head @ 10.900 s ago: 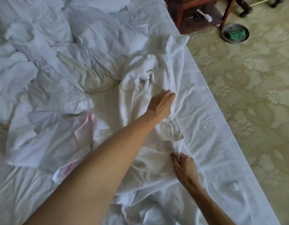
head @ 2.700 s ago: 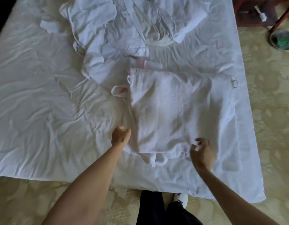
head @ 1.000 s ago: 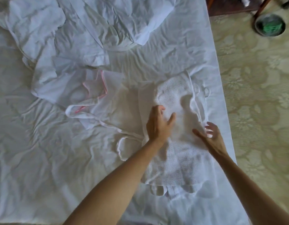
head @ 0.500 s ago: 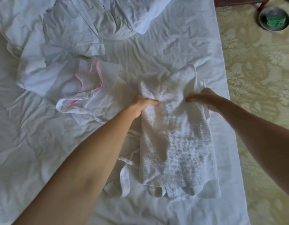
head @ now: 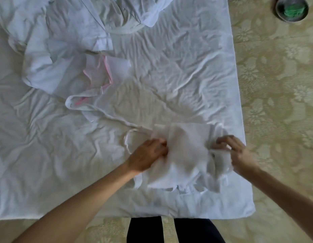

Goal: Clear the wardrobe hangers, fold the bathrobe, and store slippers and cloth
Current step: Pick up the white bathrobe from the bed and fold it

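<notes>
bathrobe now folded shorter — hands gripping sides

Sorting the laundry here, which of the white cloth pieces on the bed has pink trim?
The flat piece left of centre, far from both hands: pink edging runs along its folds. The folded bathrobe and the crumpled heap at the top are plain white.

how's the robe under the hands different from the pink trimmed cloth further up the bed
The bathrobe is folded into a compact bundle, gripped at its sides by the left hand and right hand; the pink-trimmed cloth lies loose and untouched. The bathrobe sits near the bed's near right corner, the pink-trimmed cloth further up and to the left. The bathrobe is plain white, the cloth has pink edging. Both are mostly white and rest on the sheet.
</notes>
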Tool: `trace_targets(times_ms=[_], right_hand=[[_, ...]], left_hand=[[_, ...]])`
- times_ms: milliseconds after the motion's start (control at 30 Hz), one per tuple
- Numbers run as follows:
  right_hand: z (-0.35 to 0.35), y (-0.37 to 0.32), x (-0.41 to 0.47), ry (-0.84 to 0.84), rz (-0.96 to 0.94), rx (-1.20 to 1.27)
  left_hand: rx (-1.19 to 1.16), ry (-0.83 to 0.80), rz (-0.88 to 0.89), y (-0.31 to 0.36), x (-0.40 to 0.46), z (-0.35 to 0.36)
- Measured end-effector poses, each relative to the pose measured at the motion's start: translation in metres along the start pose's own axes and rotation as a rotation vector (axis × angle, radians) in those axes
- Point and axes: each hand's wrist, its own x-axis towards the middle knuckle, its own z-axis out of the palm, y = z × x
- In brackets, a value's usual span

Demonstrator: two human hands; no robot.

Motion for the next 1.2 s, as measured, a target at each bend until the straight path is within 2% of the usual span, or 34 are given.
trace_targets(times_ms=[67, 133, 233, 267, 333, 400, 500, 567, 600, 700, 833, 1000, 1100, 1200], right_hand=[[0.023, -0.005, -0.032, -0.139, 0.015, -0.012], [0.036, -0.012, -0.049, -0.262, 0.072, -0.008], [0.035, -0.019, -0.061, -0.217, 0.123, 0.140], [0.029, -0.023, -0.062, -0.193, 0.225, 0.285], [0.018, -0.026, -0.062, -0.153, 0.495, 0.637], [0.010, -0.027, -0.050, -0.085, 0.723, 0.874], [0.020, -0.026, -0.030, -0.009, 1.105, 0.997], [0.031, -0.025, -0.020, -0.040, 1.236, 0.837], [0.037, -0.023, -0.018, -0.076, 1.246, 0.795], [0.044, -0.014, -0.020, -0.187, 1.263, 0.886], [0.025, -0.017, -0.021, -0.335, 1.172, 1.012], [-0.008, -0.029, -0.039, -0.254, 1.155, 1.102], [-0.036, -0.047, -0.042, -0.221, 1.105, 1.076], [-0.069, -0.072, -0.025, -0.207, 1.043, 1.080]], left_hand=[[0.061, -0.130, 0.052, 0.004, -0.028, 0.020], [-0.027, -0.098, -0.047, 0.009, -0.050, 0.033], [-0.353, 0.143, -0.470, 0.023, -0.058, 0.047], [-0.475, 0.232, -0.649, 0.030, -0.053, 0.047], [-0.731, 0.305, -0.974, 0.043, -0.037, 0.042], [-0.855, 0.301, -1.096, 0.049, -0.019, 0.036], [-0.897, 0.214, -1.129, 0.058, 0.001, 0.034], [-0.944, 0.158, -1.160, 0.062, 0.007, 0.039], [-0.966, 0.145, -1.174, 0.063, 0.007, 0.041], [-1.053, 0.136, -1.180, 0.068, 0.008, 0.045], [-1.111, 0.068, -1.082, 0.081, 0.021, 0.044], [-0.995, 0.073, -1.026, 0.106, 0.032, 0.030], [-1.021, 0.051, -0.976, 0.122, 0.033, 0.006], [-1.109, 0.118, -1.017, 0.131, 0.019, -0.028]])
